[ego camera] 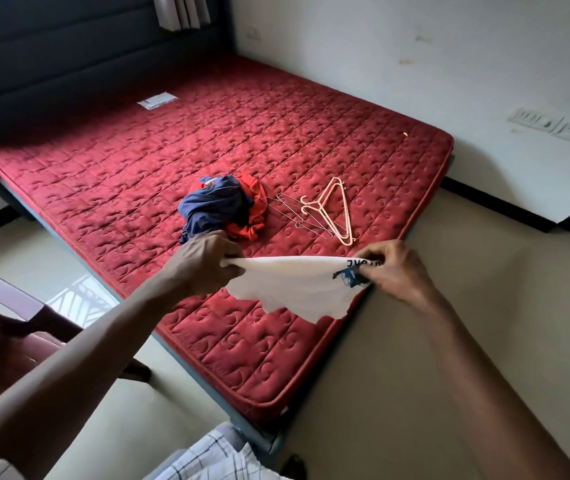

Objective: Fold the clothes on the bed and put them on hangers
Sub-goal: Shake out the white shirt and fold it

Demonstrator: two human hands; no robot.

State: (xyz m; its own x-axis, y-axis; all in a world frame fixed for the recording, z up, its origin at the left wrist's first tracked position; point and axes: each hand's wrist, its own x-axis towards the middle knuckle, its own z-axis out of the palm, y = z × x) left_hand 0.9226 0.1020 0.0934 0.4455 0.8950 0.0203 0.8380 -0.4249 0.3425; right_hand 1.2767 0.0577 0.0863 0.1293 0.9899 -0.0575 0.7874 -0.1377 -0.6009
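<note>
A white garment (297, 285) with a blue print hangs stretched between my hands above the near corner of the red quilted mattress (138, 168). My left hand (207, 261) grips its left end and my right hand (391, 268) pinches the printed end. Behind my left hand lies a crumpled pile of navy clothing (212, 206) and orange-red clothing (249, 226). To the right of that pile rest pink plastic hangers (334, 209) and thin wire hangers (294, 213), flat on the mattress.
A dark padded headboard (69, 64) closes the far side. A white label (157, 99) lies on the mattress near it. A dark red chair (6, 327) stands at the left on the pale floor. The wall on the right carries a switch plate (550, 124).
</note>
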